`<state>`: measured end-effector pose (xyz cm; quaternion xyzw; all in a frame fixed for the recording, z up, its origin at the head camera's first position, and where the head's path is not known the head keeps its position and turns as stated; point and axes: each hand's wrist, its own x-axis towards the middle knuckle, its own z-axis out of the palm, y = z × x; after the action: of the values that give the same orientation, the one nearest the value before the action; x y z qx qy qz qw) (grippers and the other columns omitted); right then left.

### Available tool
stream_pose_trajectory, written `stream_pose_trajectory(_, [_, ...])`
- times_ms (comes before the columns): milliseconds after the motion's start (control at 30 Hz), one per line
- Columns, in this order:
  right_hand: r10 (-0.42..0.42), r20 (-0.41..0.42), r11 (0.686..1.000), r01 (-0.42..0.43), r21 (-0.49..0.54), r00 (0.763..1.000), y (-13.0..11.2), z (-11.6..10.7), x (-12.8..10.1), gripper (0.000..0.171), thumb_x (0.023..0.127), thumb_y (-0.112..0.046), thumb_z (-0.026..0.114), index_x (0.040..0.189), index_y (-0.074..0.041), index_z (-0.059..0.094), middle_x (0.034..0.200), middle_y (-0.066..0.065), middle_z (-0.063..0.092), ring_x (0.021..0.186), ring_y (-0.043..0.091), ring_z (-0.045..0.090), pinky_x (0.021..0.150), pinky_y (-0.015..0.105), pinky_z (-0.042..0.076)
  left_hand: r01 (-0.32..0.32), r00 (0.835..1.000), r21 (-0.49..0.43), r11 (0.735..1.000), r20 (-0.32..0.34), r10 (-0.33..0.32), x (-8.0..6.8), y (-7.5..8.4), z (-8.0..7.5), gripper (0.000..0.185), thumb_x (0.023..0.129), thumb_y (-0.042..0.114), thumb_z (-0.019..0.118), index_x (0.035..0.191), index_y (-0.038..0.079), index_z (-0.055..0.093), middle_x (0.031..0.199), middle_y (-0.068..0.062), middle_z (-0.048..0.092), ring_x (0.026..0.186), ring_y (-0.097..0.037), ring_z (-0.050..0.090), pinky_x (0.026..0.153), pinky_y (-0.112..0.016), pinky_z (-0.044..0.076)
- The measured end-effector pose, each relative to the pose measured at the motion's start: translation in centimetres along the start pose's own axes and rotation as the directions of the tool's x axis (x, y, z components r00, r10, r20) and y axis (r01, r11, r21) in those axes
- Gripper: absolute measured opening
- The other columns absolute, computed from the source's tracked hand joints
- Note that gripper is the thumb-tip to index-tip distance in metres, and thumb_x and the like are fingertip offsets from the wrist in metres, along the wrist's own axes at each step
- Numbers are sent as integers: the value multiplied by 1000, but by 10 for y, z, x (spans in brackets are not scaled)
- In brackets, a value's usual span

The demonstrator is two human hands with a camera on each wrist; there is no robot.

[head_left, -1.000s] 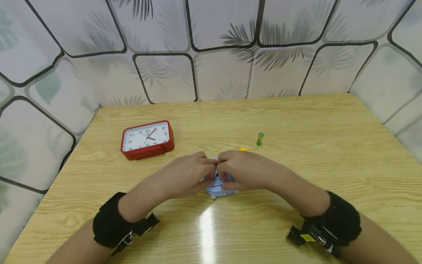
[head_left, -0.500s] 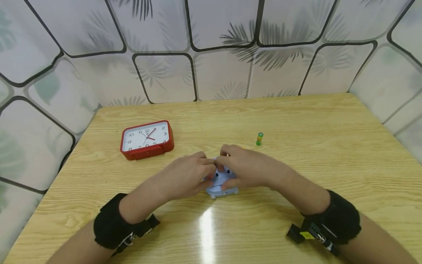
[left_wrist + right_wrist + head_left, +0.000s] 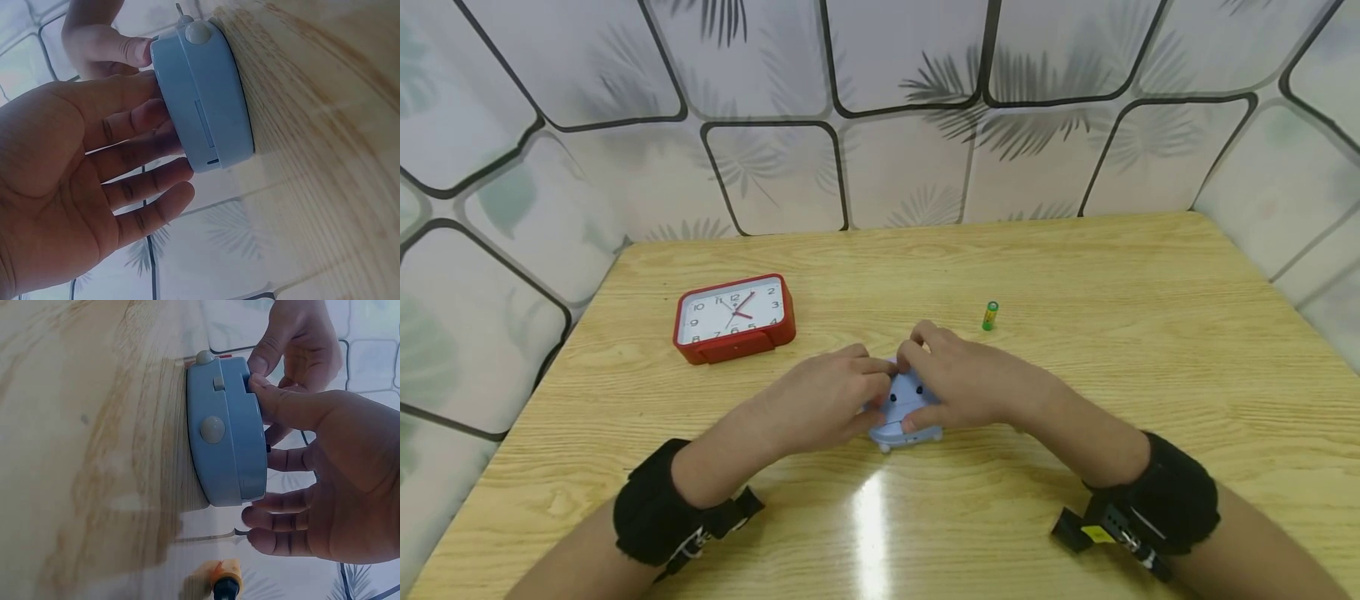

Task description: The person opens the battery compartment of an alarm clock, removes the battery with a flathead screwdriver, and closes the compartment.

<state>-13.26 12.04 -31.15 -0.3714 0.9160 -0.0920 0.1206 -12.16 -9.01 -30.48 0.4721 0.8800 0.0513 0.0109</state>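
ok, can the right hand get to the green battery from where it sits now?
Probably yes. The green battery stands alone on the table, just beyond the right hand, with nothing between them. That hand would first have to let go of the blue clock.

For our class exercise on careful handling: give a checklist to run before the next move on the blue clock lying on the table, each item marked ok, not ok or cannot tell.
1. Blue clock lies flat on the table: ok.
2. Left hand steadies its side: ok.
3. Right hand thumb at the edge notch: ok.
4. Battery cover off: cannot tell.
5. Green battery within reach, standing apart: ok.
6. Red clock out of the way: ok.
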Motion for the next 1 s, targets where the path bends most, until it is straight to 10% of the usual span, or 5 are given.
stream_pose_trajectory(333, [113,97,992,-117,42,989,-1,1,1,62,81,-63,57,124,-21,40,110,-3,46,93,11,46,75,27,43,7,1000,-13,1000,-8,-7,1,-1,3,11,82,27,71,82,20,62,122,-3,61,99,-16,56,79,-26,50])
stream_pose_trajectory(700, [-4,60,997,0,73,998,1,1,1,79,70,-63,69,129,-21,37,125,-6,42,103,11,43,84,26,43,103,990,-38,994,104,-99,-2,-4,0,31,84,39,67,105,18,58,133,-4,51,118,-19,47,98,-33,43])
stream_pose_trajectory(1000, [-48,44,997,46,60,998,0,5,2,94,65,-52,79,138,-16,31,132,-4,42,108,9,44,91,27,43,175,967,-124,977,208,-146,-5,-3,2,64,79,52,68,122,12,43,120,0,52,101,-14,52,87,-31,46])
